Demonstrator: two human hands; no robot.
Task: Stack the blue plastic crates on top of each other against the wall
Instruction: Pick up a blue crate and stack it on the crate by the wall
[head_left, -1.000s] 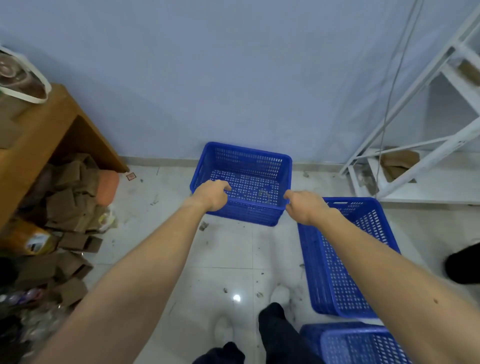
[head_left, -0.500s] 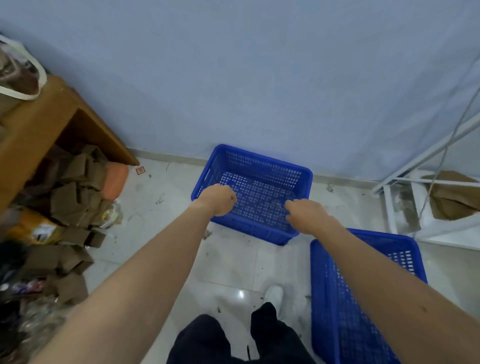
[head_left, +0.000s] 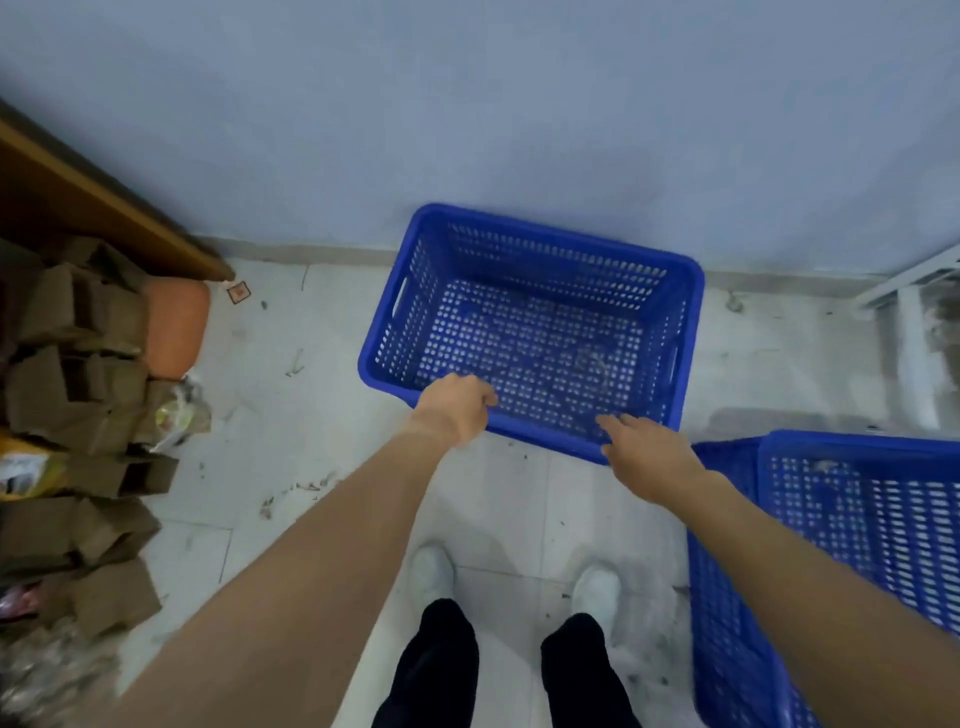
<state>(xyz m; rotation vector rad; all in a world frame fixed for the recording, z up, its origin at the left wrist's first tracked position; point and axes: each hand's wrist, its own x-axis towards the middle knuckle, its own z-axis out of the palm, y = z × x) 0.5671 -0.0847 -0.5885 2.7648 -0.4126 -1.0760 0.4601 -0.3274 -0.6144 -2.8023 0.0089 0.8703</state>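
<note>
An empty blue perforated plastic crate (head_left: 519, 332) sits on the tiled floor, its far side close to the pale blue wall (head_left: 519, 104). My left hand (head_left: 452, 410) curls over the crate's near rim and grips it. My right hand (head_left: 647, 454) lies on the same rim further right, its fingers stretched out flat and not gripping. At the right edge another blue crate (head_left: 857, 519) sits inside or against a further blue crate (head_left: 722, 571); I cannot tell which.
A heap of brown cardboard boxes (head_left: 78, 389) and an orange object (head_left: 176, 327) lie at the left under a wooden table (head_left: 78, 197). A white metal frame (head_left: 909, 312) stands at the right. My white shoes (head_left: 431, 571) stand on the dirty tiles.
The crate has slid closer to the wall and I have stepped in behind it. My right hand's fingers have come off their grip and now lie flat on the rim.
</note>
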